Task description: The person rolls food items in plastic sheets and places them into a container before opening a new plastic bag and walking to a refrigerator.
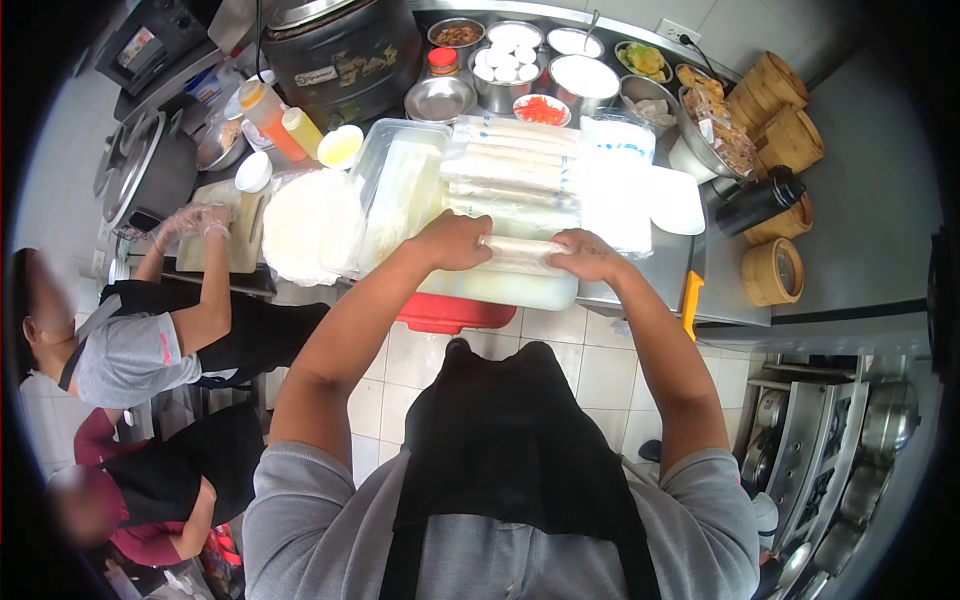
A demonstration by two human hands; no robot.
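My left hand [455, 242] and my right hand [590, 256] are closed on the two ends of a plastic-wrapped pale roll [520, 254]. The roll lies level between them, over the front of a translucent plastic tub [520, 289]. Just behind it, several similar wrapped rolls [510, 165] lie side by side. Left of these is a clear plastic container [395, 195] with pale contents that I cannot make out. White plastic sheets or bags [615, 205] are to the right of the rolls, next to a white square plate [677, 200].
Metal bowls, including one of white eggs [506, 64], line the counter's back. Bamboo steamers [775, 270] and a black flask [760, 200] stand right, near a yellow handle [692, 300]. A gloved co-worker [150, 340] works at a cutting board [235, 250]; another person is behind.
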